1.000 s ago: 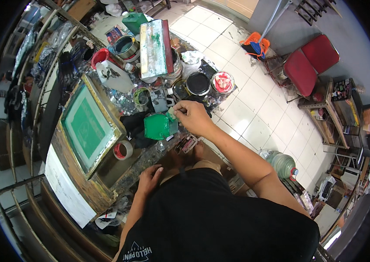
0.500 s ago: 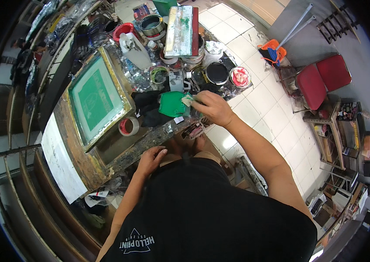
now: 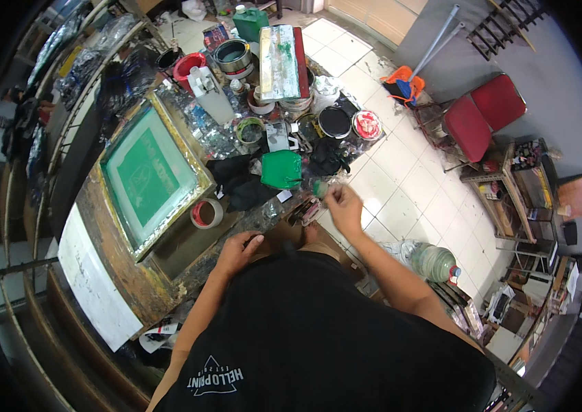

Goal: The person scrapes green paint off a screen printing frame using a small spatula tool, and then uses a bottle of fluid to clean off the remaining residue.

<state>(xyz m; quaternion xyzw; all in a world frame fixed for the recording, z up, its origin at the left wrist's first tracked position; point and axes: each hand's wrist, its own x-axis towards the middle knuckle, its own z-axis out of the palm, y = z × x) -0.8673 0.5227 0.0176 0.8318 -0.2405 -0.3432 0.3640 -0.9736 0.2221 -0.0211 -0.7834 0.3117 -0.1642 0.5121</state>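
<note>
Between the pinched fingers of my right hand [image 3: 344, 207] is a small flat piece stained green [image 3: 320, 187]; its exact kind is hard to make out. The hand is just off the table's near right edge, slightly blurred. To its left, a green ink-coated tray or tub [image 3: 281, 169] sits on the table beside a dark cloth [image 3: 239, 185]. My left hand [image 3: 239, 251] lies low at the near table edge, holding nothing, its fingers loosely extended. Left of the tub, a framed printing screen [image 3: 147, 168] with a green panel lies on the table.
A tape roll [image 3: 206, 213] lies between screen and cloth. Behind stand a white jug [image 3: 210, 96], an open can [image 3: 233, 58], a black-topped tub [image 3: 336, 121] and a red-and-white tub [image 3: 367, 126]. On the floor are a red chair [image 3: 483, 117] and a large bottle [image 3: 435, 262].
My right hand has drawn back from the green tub toward me, still holding the small piece. The view has shifted slightly; my left hand has stayed in place.
</note>
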